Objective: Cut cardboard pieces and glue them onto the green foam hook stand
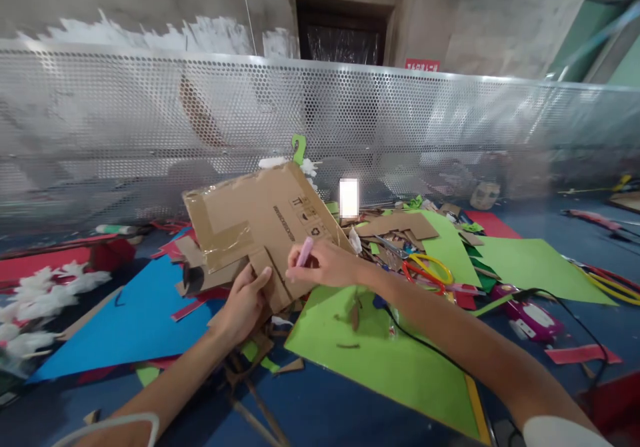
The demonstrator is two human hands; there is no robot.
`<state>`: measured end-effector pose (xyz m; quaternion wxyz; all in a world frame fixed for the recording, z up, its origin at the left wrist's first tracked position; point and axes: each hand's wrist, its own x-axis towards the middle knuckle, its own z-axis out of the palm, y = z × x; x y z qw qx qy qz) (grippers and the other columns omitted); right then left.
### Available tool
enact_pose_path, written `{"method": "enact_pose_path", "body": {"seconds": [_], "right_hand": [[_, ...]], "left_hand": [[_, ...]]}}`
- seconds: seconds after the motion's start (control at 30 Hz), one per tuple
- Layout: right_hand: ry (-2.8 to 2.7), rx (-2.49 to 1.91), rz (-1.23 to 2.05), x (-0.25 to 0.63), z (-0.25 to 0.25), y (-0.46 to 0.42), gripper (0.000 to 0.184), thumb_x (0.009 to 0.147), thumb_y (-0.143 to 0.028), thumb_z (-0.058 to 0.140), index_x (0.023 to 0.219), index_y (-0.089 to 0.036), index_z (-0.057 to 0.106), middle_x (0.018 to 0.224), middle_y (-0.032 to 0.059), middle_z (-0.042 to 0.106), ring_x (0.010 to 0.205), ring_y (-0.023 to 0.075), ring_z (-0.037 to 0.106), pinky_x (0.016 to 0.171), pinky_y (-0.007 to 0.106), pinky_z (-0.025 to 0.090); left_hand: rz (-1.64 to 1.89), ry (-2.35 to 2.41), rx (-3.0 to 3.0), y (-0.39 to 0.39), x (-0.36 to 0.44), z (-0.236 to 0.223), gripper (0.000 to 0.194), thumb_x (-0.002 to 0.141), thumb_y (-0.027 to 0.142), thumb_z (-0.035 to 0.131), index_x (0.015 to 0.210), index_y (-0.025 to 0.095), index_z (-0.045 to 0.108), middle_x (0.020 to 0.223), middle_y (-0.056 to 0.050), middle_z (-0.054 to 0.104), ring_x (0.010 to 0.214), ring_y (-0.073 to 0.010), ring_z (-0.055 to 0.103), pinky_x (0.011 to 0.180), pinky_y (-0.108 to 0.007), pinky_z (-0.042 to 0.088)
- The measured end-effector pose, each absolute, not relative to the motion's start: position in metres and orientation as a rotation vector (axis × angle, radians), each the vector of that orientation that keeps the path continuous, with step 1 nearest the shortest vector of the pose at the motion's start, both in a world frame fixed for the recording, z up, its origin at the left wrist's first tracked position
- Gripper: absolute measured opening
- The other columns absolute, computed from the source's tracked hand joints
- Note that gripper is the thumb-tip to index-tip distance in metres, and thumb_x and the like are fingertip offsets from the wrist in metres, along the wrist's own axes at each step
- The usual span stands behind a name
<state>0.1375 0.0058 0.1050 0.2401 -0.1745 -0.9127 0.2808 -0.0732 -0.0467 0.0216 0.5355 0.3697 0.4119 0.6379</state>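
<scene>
A flattened brown cardboard box piece with tape and printed marks is tilted up in front of me. My left hand grips its lower edge, thumb on the front face. My right hand is closed round a pink pen whose tip rests on the cardboard near its lower right part. Both forearms reach in from the bottom of the view.
Green paper sheets lie under my right arm, a blue sheet on the left. Scissors with yellow and red handles, a pink glue gun with black cord, cardboard scraps and white feathers litter the surface. A perforated metal fence stands behind.
</scene>
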Motion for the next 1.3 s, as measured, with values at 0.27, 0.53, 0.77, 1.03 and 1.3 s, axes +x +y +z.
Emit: {"method": "enact_pose_path", "body": {"seconds": [0.27, 0.53, 0.77, 1.03, 1.3], "right_hand": [[-2.239, -0.463, 0.950, 0.082, 0.099, 0.050, 0.018, 0.099, -0.036, 0.069, 0.100, -0.019, 0.075, 0.097, 0.0023, 0.077, 0.075, 0.0127, 0.063, 0.068, 0.026, 0.045], [-2.142, -0.597, 1.000, 0.076, 0.080, 0.066, 0.013, 0.099, -0.032, 0.065, 0.097, -0.019, 0.069, 0.090, 0.0024, 0.075, 0.070, 0.0137, 0.067, 0.067, 0.026, 0.052], [-2.282, -0.535, 0.759, 0.076, 0.094, 0.057, 0.013, 0.097, -0.032, 0.071, 0.093, -0.021, 0.077, 0.099, 0.0026, 0.080, 0.092, 0.0185, 0.073, 0.082, 0.030, 0.051], [-2.348, -0.501, 0.693, 0.072, 0.093, 0.056, 0.014, 0.098, -0.033, 0.070, 0.094, -0.022, 0.079, 0.104, 0.0021, 0.082, 0.098, 0.0191, 0.074, 0.089, 0.031, 0.051], [-2.366, -0.576, 0.615, 0.078, 0.097, 0.053, 0.014, 0.097, -0.027, 0.065, 0.092, -0.020, 0.075, 0.092, 0.0021, 0.079, 0.083, 0.0175, 0.070, 0.078, 0.029, 0.047]], "left_hand": [[1.436, 0.986, 0.807, -0.055, -0.066, 0.014, 0.076, 0.075, 0.037, 0.092, 0.142, 0.023, 0.060, 0.126, -0.011, 0.078, 0.124, -0.0352, 0.071, 0.107, -0.049, 0.058], [1.451, 0.961, 0.862, -0.055, -0.067, 0.010, 0.077, 0.076, 0.041, 0.092, 0.143, 0.020, 0.061, 0.132, -0.016, 0.075, 0.131, -0.0396, 0.066, 0.113, -0.055, 0.053], [1.468, 0.951, 0.923, -0.055, -0.066, 0.011, 0.074, 0.076, 0.044, 0.091, 0.140, 0.021, 0.063, 0.135, -0.014, 0.073, 0.135, -0.0387, 0.062, 0.115, -0.054, 0.050], [1.479, 0.943, 0.960, -0.054, -0.067, 0.004, 0.069, 0.079, 0.046, 0.088, 0.139, 0.021, 0.064, 0.141, -0.014, 0.070, 0.138, -0.0382, 0.061, 0.117, -0.053, 0.049], [1.479, 0.951, 0.922, -0.052, -0.068, -0.001, 0.064, 0.078, 0.043, 0.089, 0.133, 0.019, 0.064, 0.137, -0.014, 0.072, 0.135, -0.0376, 0.063, 0.115, -0.052, 0.050]]}}
